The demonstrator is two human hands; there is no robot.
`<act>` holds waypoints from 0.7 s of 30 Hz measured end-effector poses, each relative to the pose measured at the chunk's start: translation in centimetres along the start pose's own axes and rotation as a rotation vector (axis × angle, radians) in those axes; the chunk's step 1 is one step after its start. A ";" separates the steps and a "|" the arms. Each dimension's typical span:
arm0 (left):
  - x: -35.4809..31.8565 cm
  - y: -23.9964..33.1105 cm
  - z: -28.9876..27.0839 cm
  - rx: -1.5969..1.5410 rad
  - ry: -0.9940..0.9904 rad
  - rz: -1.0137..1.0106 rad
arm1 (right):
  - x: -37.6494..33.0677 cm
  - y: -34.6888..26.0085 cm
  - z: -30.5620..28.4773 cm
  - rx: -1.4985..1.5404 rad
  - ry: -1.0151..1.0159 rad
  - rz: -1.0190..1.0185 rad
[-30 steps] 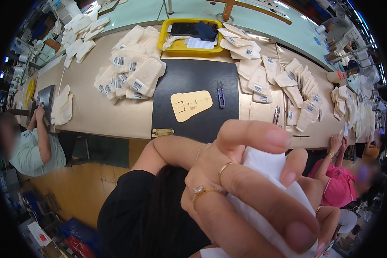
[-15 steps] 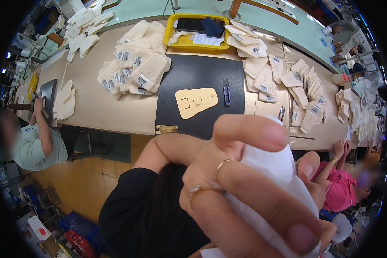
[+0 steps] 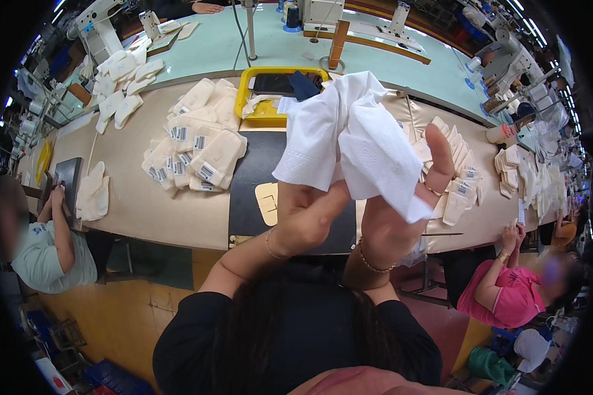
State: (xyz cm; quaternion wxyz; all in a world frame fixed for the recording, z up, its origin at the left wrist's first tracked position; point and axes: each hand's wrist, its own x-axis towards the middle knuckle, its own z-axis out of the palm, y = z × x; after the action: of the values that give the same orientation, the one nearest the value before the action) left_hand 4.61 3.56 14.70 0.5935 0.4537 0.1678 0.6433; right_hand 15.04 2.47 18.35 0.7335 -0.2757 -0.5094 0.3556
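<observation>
A crumpled white paper tissue (image 3: 356, 138) is held up above the table, with both my hands under it. Its lower edge is pinched by my left hand (image 3: 306, 214), whose fingers are mostly behind the paper. My right hand (image 3: 398, 224) grips the tissue's right side, one finger sticking up beside it. Below them lies a black mat (image 3: 250, 171), partly covered by my hands and the tissue. A cream template (image 3: 267, 203) on the mat shows only its left end past my left hand.
Cream fabric pieces with barcode labels (image 3: 197, 145) are heaped left of the mat; more labelled pieces (image 3: 464, 178) lie to the right. Behind the mat stands a yellow tray (image 3: 244, 92). One co-worker (image 3: 53, 250) sits at far left, another (image 3: 501, 283) at far right. Sewing machines (image 3: 99, 29) line the back.
My hands and the tissue have moved away from close before the camera to out above the mat. The view has tipped up, showing more of the far bench. The purple snips are now hidden.
</observation>
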 end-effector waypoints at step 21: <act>1.8 7.3 1.2 0.924 -0.353 0.646 | 0.4 -3.2 -1.5 0.053 -0.113 -0.194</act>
State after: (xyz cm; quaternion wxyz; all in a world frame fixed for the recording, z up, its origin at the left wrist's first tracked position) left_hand 1.34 3.03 21.51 0.1274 0.7935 0.1826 0.5664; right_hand 17.31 0.80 20.54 0.7416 -0.1850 -0.5647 0.3113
